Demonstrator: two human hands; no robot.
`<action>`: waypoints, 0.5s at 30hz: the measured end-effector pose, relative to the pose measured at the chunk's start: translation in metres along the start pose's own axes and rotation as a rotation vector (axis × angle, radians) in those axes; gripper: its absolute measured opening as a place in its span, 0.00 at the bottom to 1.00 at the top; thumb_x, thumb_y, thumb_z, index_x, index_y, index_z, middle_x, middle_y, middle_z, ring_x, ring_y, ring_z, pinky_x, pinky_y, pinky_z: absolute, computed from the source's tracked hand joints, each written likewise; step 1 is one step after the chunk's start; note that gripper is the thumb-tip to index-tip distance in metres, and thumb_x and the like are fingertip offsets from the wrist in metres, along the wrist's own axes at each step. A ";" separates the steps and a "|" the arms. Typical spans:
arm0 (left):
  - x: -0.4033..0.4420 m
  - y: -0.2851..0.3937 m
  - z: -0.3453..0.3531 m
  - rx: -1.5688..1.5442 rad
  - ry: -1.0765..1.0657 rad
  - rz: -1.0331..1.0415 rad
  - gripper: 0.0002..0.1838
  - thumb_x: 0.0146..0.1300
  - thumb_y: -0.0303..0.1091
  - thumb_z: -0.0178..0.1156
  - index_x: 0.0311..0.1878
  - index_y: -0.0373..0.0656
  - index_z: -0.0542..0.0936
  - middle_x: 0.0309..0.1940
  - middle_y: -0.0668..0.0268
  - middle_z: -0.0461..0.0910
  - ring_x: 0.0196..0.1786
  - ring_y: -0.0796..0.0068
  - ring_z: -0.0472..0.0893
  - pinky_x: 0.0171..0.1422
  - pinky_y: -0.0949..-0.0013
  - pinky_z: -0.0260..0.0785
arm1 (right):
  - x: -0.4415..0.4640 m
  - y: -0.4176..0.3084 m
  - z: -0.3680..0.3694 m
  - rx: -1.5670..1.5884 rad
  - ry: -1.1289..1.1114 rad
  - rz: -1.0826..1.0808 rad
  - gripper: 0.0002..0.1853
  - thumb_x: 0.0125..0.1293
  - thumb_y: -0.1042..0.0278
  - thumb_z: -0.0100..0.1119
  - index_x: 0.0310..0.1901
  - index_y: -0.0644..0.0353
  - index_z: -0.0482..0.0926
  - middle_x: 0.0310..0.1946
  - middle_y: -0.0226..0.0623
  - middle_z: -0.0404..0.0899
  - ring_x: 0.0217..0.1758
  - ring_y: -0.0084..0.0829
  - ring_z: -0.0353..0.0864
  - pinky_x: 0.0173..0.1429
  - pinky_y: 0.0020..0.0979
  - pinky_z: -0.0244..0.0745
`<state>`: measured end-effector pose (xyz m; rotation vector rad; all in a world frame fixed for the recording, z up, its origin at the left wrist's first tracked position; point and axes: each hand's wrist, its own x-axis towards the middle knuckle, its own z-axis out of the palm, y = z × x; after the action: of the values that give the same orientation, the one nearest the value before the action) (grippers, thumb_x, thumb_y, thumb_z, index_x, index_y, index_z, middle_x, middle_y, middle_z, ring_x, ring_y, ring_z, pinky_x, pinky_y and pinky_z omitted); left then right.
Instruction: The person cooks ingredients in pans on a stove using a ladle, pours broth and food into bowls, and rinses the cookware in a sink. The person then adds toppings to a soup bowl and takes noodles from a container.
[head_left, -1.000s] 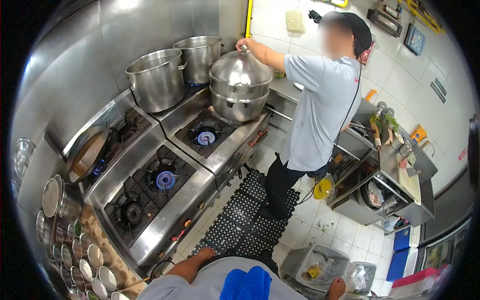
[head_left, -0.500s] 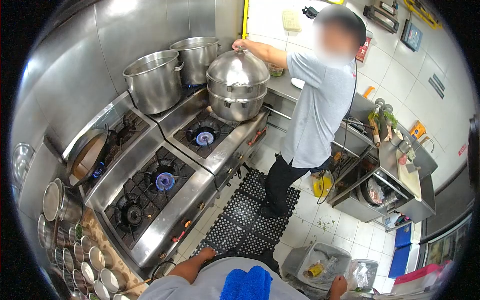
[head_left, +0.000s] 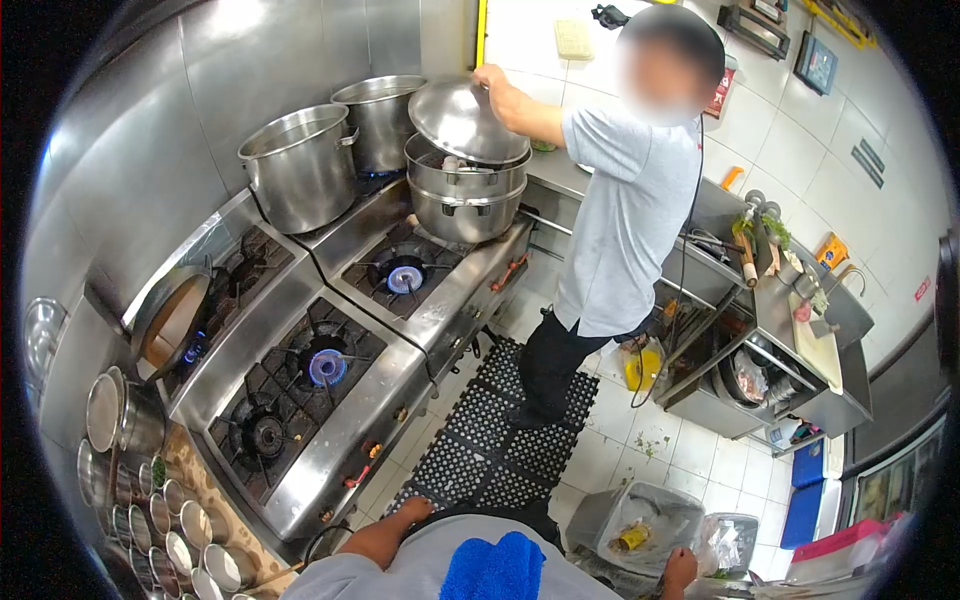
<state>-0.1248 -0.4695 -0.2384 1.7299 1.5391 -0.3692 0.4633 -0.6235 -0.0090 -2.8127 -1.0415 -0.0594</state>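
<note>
My left hand (head_left: 415,508) is low in front of my body, beside the black floor mat (head_left: 490,430); its fingers are too small to make out. On the right, my right hand (head_left: 681,567) hangs with curled fingers near the grey bin (head_left: 610,510), nothing visible in it. A co-worker (head_left: 630,210) in a grey shirt holds a domed lid (head_left: 465,120) by its top, tilted above the stacked steamer pot (head_left: 465,205). Something pale shows inside the steamer under the lid.
Two tall pots (head_left: 300,175) stand at the stove's back. Burners (head_left: 327,368) show blue flames, and a wok (head_left: 172,318) leans at the left. Small metal containers (head_left: 185,555) fill the lower left. A steel counter (head_left: 780,330) with a cutting board (head_left: 817,345) is at the right.
The co-worker has lifted and tilted the domed lid, opening a gap at the steamer's left side. My two hands stay nearly where they were, and the view has shifted slightly.
</note>
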 end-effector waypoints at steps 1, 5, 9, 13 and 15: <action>-0.001 0.001 -0.001 -0.001 0.000 -0.001 0.24 0.59 0.50 0.46 0.45 0.40 0.79 0.49 0.53 0.76 0.53 0.53 0.74 0.59 0.60 0.64 | 0.000 0.001 0.001 0.007 0.006 -0.004 0.15 0.57 0.59 0.48 0.27 0.61 0.79 0.26 0.48 0.78 0.31 0.51 0.76 0.36 0.47 0.70; -0.011 0.012 -0.011 -0.108 0.027 -0.072 0.24 0.59 0.50 0.45 0.45 0.41 0.80 0.48 0.52 0.76 0.53 0.53 0.74 0.59 0.60 0.64 | 0.001 -0.005 -0.005 0.057 -0.019 0.003 0.15 0.57 0.58 0.48 0.28 0.61 0.79 0.27 0.48 0.78 0.31 0.51 0.76 0.36 0.48 0.70; 0.000 -0.003 0.001 -0.003 0.034 0.044 0.24 0.59 0.49 0.45 0.44 0.41 0.80 0.48 0.53 0.76 0.53 0.53 0.74 0.59 0.59 0.64 | 0.003 0.004 0.003 0.007 -0.038 0.019 0.16 0.57 0.57 0.48 0.27 0.62 0.79 0.27 0.47 0.79 0.33 0.50 0.77 0.37 0.46 0.70; -0.011 0.015 -0.018 -0.112 -0.014 -0.106 0.23 0.59 0.48 0.45 0.43 0.41 0.80 0.48 0.52 0.77 0.52 0.52 0.75 0.58 0.57 0.65 | 0.003 0.017 0.010 -0.004 -0.165 -0.075 0.25 0.62 0.44 0.44 0.41 0.58 0.79 0.34 0.52 0.79 0.38 0.53 0.77 0.42 0.47 0.70; -0.019 0.013 -0.019 0.039 0.029 0.076 0.22 0.58 0.47 0.46 0.42 0.41 0.81 0.47 0.51 0.77 0.50 0.50 0.75 0.56 0.55 0.67 | 0.005 0.018 0.011 0.019 -0.176 -0.083 0.25 0.61 0.45 0.44 0.40 0.60 0.79 0.34 0.52 0.79 0.38 0.54 0.76 0.42 0.47 0.69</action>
<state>-0.1216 -0.4690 -0.2090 1.8263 1.4907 -0.3391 0.4785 -0.6321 -0.0217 -2.7978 -1.1879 0.1913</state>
